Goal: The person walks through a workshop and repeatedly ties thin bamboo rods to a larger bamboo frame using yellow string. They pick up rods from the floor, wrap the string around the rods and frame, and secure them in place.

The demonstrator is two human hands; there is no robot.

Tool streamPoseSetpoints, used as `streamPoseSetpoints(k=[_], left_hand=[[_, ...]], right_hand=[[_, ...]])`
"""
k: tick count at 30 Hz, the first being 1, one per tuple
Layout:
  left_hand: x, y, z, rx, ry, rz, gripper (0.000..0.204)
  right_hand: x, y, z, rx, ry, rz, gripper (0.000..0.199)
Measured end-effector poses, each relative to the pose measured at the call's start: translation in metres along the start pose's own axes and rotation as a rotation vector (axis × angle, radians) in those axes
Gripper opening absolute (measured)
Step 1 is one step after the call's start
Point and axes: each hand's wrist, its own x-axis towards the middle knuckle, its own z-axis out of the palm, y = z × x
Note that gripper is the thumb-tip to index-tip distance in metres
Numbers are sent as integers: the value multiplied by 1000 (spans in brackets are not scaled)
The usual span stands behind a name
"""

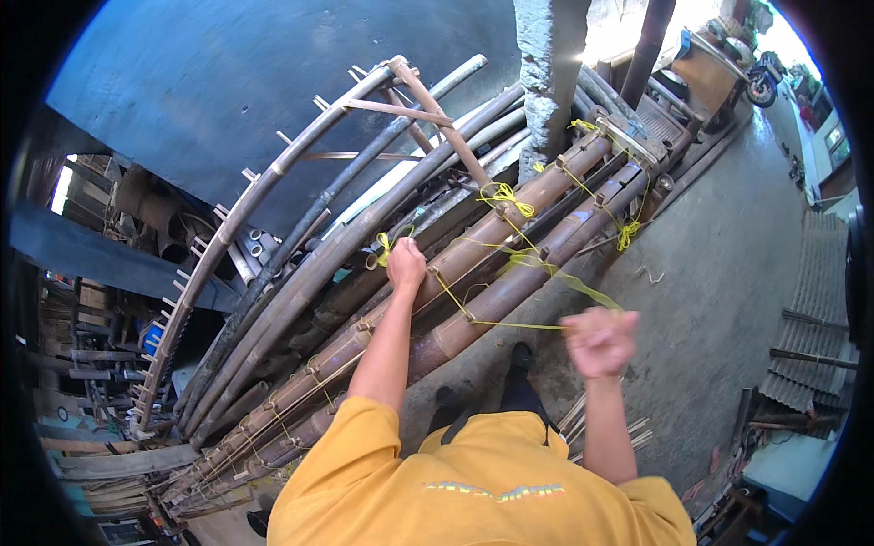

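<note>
Right hand clenched yellow cord, left hand a yellow bundle; overpulling risked slippage at the near bamboo pole's outer edge

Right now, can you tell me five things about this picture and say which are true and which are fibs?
1. The right hand holds yellow string. True.
2. The shirt is blue. False: it is yellow.
3. The curved pole has little pegs sticking out. True.
4. The left hand is farther right than the right hand. False: it is farther left.
5. Some string crosses the thick brown poles. True.
</note>
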Motion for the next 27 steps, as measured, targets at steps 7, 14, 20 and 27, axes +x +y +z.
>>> streamPoseSetpoints(k=[7, 14, 20, 27], left_hand=[[23, -91, -72, -236, -425, -201, 36], [-79, -101, -213, -46, -500, 82, 32], [-131, -97, -210, -10, -651, -52, 34], [-154, -105, -185, 68, -275, 145, 25]], right_hand=[[-149, -12, -126, -82, 1206, -607, 44], [-167, 242, -7, -1239, 284, 286, 42], [-112, 288, 54, -2287, -635, -119, 28], [-45, 300, 103, -1193, -425, 122, 27]])
